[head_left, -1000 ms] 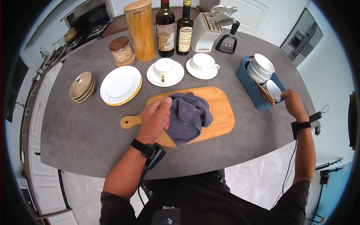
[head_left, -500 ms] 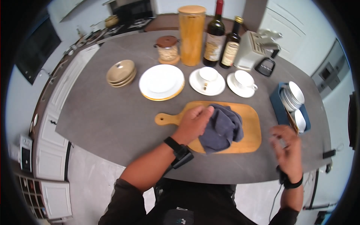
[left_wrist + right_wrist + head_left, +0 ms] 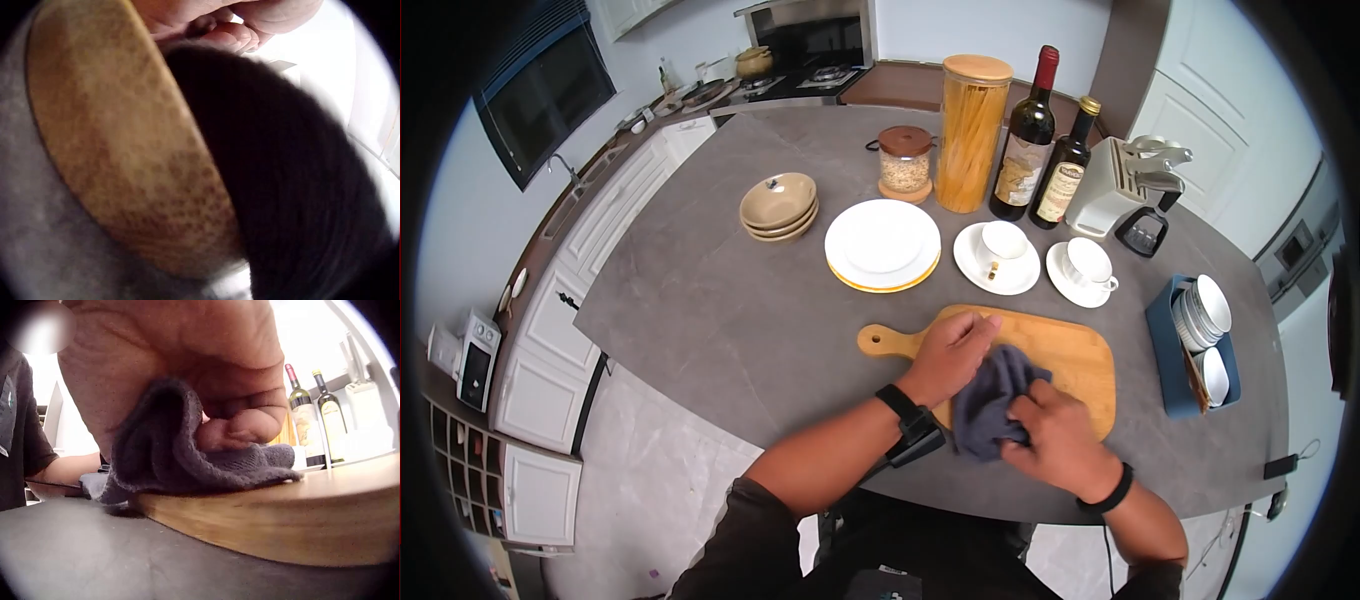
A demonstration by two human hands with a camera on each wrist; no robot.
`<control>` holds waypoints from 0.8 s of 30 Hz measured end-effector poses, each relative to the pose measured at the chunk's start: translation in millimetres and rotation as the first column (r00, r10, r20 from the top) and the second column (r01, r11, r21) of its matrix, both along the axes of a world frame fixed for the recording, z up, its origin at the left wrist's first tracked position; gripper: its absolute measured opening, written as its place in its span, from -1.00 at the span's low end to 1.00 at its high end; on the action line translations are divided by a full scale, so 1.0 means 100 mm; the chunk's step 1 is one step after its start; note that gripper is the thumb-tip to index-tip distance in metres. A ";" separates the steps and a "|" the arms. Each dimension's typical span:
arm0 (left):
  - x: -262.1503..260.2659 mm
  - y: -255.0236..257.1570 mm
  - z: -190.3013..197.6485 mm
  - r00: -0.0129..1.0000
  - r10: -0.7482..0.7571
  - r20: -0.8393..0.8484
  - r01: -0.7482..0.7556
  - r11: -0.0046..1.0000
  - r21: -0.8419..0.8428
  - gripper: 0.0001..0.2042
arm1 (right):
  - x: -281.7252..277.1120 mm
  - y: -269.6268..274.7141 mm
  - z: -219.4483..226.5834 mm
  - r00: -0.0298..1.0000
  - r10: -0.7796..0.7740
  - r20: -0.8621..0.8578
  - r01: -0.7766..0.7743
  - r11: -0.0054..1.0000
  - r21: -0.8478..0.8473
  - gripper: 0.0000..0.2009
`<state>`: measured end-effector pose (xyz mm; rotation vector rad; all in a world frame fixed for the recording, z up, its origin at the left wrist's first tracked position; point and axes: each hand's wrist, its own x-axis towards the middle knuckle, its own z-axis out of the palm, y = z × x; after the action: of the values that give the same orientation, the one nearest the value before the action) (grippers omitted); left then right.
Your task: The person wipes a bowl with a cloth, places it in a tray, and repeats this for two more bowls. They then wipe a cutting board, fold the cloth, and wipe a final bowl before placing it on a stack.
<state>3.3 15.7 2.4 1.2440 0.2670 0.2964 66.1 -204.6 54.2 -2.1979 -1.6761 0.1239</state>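
Observation:
A grey-blue cloth (image 3: 988,400) lies bunched on a wooden cutting board (image 3: 1085,365), part of it draped over the board's near edge. My right hand (image 3: 1060,440) grips the cloth, and in the right wrist view the fingers (image 3: 240,428) curl into its folds. At the handle end of the board, my left hand (image 3: 948,362) rests with curled fingers, close beside the cloth's far edge. In the left wrist view, those fingers (image 3: 234,37) are bent just above the dark fabric, with the board's rounded side (image 3: 125,144) in front.
Behind the board stand stacked white plates (image 3: 883,245), two cups on saucers (image 3: 1003,245), brown bowls (image 3: 778,205), a pasta jar (image 3: 973,135), two bottles (image 3: 1025,150) and a knife block (image 3: 1105,185). A blue basket (image 3: 1170,370) of white bowls sits at the right.
My right hand has left the blue basket and taken hold of the cloth, which has shifted toward the near edge. The left hand stays by the board's handle. The head view has swung left.

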 end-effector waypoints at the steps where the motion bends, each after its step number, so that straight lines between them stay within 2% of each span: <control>1: -0.01 0.01 0.00 1.000 0.005 -0.003 -0.005 1.000 -0.006 -0.60 | 0.06 -0.09 0.05 1.000 0.005 -0.003 -0.005 1.000 -0.006 -0.65; 3: 0.00 0.02 0.00 0.998 0.031 0.047 -0.035 0.997 0.071 -0.55 | 0.22 -0.28 0.16 0.976 -0.133 0.172 0.155 0.981 -0.120 -0.63; 4: -0.01 0.01 0.03 1.000 0.025 0.016 -0.026 0.997 0.068 -0.54 | 0.33 -0.36 0.15 0.977 -0.130 0.170 0.153 0.980 -0.127 -0.63; 5: -0.01 0.01 0.01 1.000 0.024 0.015 -0.025 0.998 0.064 -0.54 | 0.45 -0.44 0.13 0.937 -0.200 0.285 0.233 0.969 -0.084 -0.62; 6: 0.00 0.00 -0.02 0.998 0.025 0.056 -0.033 0.990 0.135 -0.53 | 0.54 -0.50 0.11 0.878 -0.274 0.393 0.310 0.950 -0.030 -0.60; 7: 0.02 -0.02 -0.05 0.995 0.017 0.098 -0.037 0.978 0.206 -0.53 | 0.62 -0.53 0.05 0.875 -0.284 0.393 0.322 0.946 -0.032 -0.60; 9: 0.06 -0.05 -0.12 0.992 0.023 0.125 -0.052 0.971 0.231 -0.57 | 0.79 -0.56 -0.11 0.881 -0.319 0.350 0.342 0.940 -0.004 -0.57; 11: 0.05 -0.05 -0.10 0.988 0.035 0.152 -0.075 0.961 0.266 -0.62 | 0.79 -0.41 -0.18 0.921 -0.293 0.258 0.306 0.952 -0.012 -0.47; 12: 0.05 -0.04 -0.05 0.990 0.108 0.085 -0.125 0.968 0.216 -0.58 | 0.79 -0.29 -0.25 0.941 -0.276 0.197 0.280 0.960 0.010 -0.44; 13: 0.05 -0.02 0.00 0.984 0.179 0.018 -0.179 0.969 0.171 -0.54 | 0.76 -0.14 -0.29 0.950 -0.253 0.182 0.255 0.967 0.014 -0.42; 14: 0.04 0.01 0.03 0.986 0.166 0.024 -0.168 0.969 0.181 -0.54 | 0.70 0.03 -0.27 0.958 -0.207 0.200 0.208 0.978 0.013 -0.37; 15: 0.03 0.06 0.05 0.974 0.227 0.007 -0.226 0.964 0.138 -0.56 | 0.60 0.20 -0.22 0.958 -0.188 0.215 0.189 0.982 0.018 -0.31; 16: 0.05 0.10 0.06 0.958 0.287 -0.011 -0.285 0.954 0.097 -0.59 | 0.56 0.38 -0.21 0.975 -0.149 0.163 0.164 0.983 -0.077 -0.12; 17: 0.08 0.14 0.03 0.960 0.281 -0.003 -0.279 0.954 0.108 -0.59 | 0.50 0.53 -0.27 0.981 -0.092 0.169 0.107 0.991 -0.082 -0.12; 19: 0.12 0.24 -0.04 0.909 0.382 0.170 -0.387 0.922 0.001 -0.61 | 0.31 0.80 -0.34 0.974 0.013 0.227 -0.003 0.999 -0.042 -0.20; 21: 0.09 0.28 0.02 0.906 0.384 0.179 -0.394 0.919 0.025 -0.62 | 0.14 0.95 -0.37 0.961 0.133 0.243 -0.137 0.991 -0.001 -0.45; 23: 0.08 0.27 0.06 0.883 0.457 0.101 -0.468 0.872 0.144 -0.68 | 0.02 0.94 -0.41 0.954 0.134 0.267 -0.154 0.987 0.053 -0.46; 24: 0.07 0.30 0.05 0.886 0.453 0.101 -0.464 0.874 0.146 -0.68 | -0.03 0.92 -0.40 0.950 0.135 0.282 -0.170 0.980 0.103 -0.47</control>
<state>10.7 45.6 7.3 1.3234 0.4930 0.7832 63.5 -112.7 14.4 -2.0637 -1.9438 -0.2525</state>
